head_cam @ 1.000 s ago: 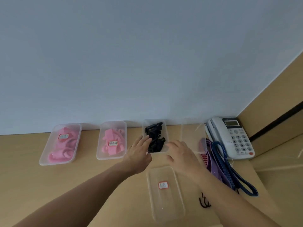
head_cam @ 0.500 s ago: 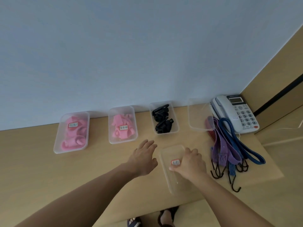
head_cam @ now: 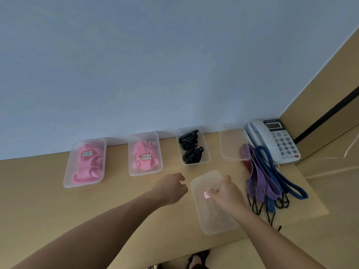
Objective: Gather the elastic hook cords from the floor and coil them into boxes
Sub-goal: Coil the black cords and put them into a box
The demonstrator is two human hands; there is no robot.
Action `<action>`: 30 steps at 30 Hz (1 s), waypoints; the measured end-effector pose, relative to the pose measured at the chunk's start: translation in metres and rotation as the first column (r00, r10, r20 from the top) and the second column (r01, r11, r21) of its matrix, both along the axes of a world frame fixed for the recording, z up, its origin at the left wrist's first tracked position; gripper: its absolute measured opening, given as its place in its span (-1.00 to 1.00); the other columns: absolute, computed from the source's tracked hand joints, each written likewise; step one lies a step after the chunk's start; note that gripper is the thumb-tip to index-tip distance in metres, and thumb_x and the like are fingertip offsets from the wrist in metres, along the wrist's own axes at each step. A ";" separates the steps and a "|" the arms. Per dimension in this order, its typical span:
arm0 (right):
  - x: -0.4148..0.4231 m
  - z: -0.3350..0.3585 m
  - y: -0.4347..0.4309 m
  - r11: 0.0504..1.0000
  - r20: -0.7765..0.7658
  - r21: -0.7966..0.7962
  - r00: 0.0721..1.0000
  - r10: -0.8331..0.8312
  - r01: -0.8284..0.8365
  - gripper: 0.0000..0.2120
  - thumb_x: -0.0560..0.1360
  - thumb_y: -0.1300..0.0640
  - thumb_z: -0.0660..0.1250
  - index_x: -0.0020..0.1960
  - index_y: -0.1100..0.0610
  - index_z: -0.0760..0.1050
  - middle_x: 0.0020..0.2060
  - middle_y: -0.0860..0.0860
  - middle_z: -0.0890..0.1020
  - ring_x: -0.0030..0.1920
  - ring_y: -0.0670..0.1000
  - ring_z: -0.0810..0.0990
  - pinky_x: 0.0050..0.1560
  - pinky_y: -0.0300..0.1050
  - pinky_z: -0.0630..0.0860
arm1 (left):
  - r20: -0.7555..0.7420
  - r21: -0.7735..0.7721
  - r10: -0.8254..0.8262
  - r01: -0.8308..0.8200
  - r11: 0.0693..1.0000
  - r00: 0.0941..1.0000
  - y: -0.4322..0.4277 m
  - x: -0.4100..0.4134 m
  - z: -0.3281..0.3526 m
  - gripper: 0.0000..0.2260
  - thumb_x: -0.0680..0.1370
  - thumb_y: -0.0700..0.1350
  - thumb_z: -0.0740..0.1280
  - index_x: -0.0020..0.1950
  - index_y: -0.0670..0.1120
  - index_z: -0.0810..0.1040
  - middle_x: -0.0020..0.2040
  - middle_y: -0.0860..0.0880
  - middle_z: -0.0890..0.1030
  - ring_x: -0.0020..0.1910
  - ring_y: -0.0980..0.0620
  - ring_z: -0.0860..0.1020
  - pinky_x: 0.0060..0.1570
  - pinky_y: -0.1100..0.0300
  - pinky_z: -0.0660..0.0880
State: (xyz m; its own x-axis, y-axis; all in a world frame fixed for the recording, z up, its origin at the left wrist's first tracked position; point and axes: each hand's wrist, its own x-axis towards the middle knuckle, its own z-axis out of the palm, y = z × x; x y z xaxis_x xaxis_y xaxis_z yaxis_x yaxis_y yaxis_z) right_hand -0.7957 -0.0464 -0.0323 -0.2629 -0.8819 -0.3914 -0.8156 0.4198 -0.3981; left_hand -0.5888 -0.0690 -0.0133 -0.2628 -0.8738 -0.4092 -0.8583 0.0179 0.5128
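Worktop [head_cam: 38, 200], front edge toward us: cords [head_cam: 261, 177] heaped at far right by the phone [head_cam: 275, 140], hooks nearest us. Our R grip [head_cam: 226, 193] clutches the empty box [head_cam: 215, 218]; L grip [head_cam: 171, 188] loosely curled, holding nothing, just beside it.

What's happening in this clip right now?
A person's right hand grips an empty clear box near the front edge of the table, while the left hand hovers beside it, loosely curled and holding nothing. The elastic hook cords lie bundled on the table's right side, by a telephone; none is in that box yet.
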 end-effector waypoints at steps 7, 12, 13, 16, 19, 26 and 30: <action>0.000 0.046 -0.036 0.984 0.449 -0.141 0.893 -0.034 0.109 -0.67 0.46 -0.04 0.44 0.06 0.06 0.37 -0.20 0.08 0.63 -0.44 -0.08 0.59 -0.31 -0.13 0.45 | -0.228 0.037 0.185 -0.181 0.983 0.956 -0.015 -0.010 0.022 -0.75 0.61 0.06 0.19 0.03 -0.07 0.55 -0.05 -0.05 0.68 -0.13 -0.11 0.66 -0.04 -0.02 0.60; 0.014 0.067 -0.087 0.973 0.484 -0.201 0.875 -0.004 0.116 -0.64 0.51 -0.02 0.39 0.11 0.16 0.35 -0.13 0.21 0.61 -0.45 -0.02 0.51 -0.31 -0.10 0.42 | -0.243 -0.084 0.280 -0.308 0.948 0.928 -0.057 -0.014 0.039 -0.78 0.62 -0.02 0.19 -0.13 -0.09 0.52 -0.19 -0.07 0.66 -0.24 -0.09 0.63 -0.18 -0.04 0.61; 0.015 0.066 -0.099 0.976 0.475 -0.198 0.880 0.015 0.090 -0.66 0.51 -0.01 0.38 0.11 0.16 0.35 -0.12 0.19 0.59 -0.46 -0.03 0.50 -0.34 -0.15 0.40 | -0.205 -0.094 0.290 -0.313 0.945 0.935 -0.067 -0.013 0.039 -0.77 0.62 0.00 0.19 -0.17 -0.06 0.51 -0.21 -0.05 0.65 -0.27 -0.04 0.61 -0.24 0.02 0.59; 0.015 0.056 -0.136 0.987 0.451 -0.160 0.891 0.049 0.027 -0.72 0.50 0.01 0.36 0.04 0.18 0.40 -0.11 0.15 0.58 -0.41 -0.01 0.52 -0.53 -0.26 0.35 | -0.079 -0.116 0.322 -0.330 0.937 0.943 -0.090 -0.012 0.032 -0.69 0.63 0.04 0.17 -0.27 -0.02 0.48 -0.32 0.02 0.56 -0.39 0.10 0.48 -0.40 0.20 0.39; 0.018 0.039 -0.166 0.992 0.465 -0.123 0.884 0.054 0.004 -0.71 0.47 0.00 0.39 0.04 0.16 0.42 -0.07 0.16 0.62 -0.23 0.11 0.59 -0.51 -0.25 0.37 | 0.010 -0.118 0.372 -0.368 0.922 0.928 -0.108 -0.016 0.025 -0.65 0.63 0.02 0.13 -0.34 0.00 0.40 -0.37 0.06 0.48 -0.41 0.11 0.42 -0.45 0.20 0.26; 0.015 0.008 -0.206 0.994 0.427 -0.074 0.899 0.099 -0.075 -0.69 0.42 -0.11 0.38 -0.07 0.12 0.43 -0.22 0.05 0.61 -0.24 0.10 0.62 -0.36 -0.15 0.44 | 0.100 -0.082 0.455 -0.448 0.890 0.885 -0.134 -0.030 0.013 -0.68 0.63 -0.08 0.11 -0.33 -0.02 0.37 -0.26 0.00 0.50 -0.26 -0.01 0.47 -0.29 0.18 0.34; 0.013 -0.001 -0.211 0.992 0.444 -0.084 0.888 0.120 -0.092 -0.71 0.45 -0.09 0.37 -0.13 0.13 0.44 -0.26 0.02 0.59 -0.27 0.07 0.60 -0.37 -0.14 0.44 | 0.067 -0.052 0.516 -0.513 0.857 0.854 -0.140 -0.029 0.003 -0.68 0.62 -0.11 0.14 -0.35 -0.04 0.38 -0.35 0.02 0.46 -0.37 0.07 0.41 -0.42 0.21 0.25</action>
State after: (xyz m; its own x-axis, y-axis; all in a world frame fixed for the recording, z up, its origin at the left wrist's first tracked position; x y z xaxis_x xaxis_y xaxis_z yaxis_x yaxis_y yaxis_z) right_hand -0.7825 -0.2576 -0.0334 0.0244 -0.9196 -0.3922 -0.5834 0.3055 -0.7525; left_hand -0.6179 -0.2089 -0.0102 0.2582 -0.8883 -0.3799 -0.7854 -0.4219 0.4530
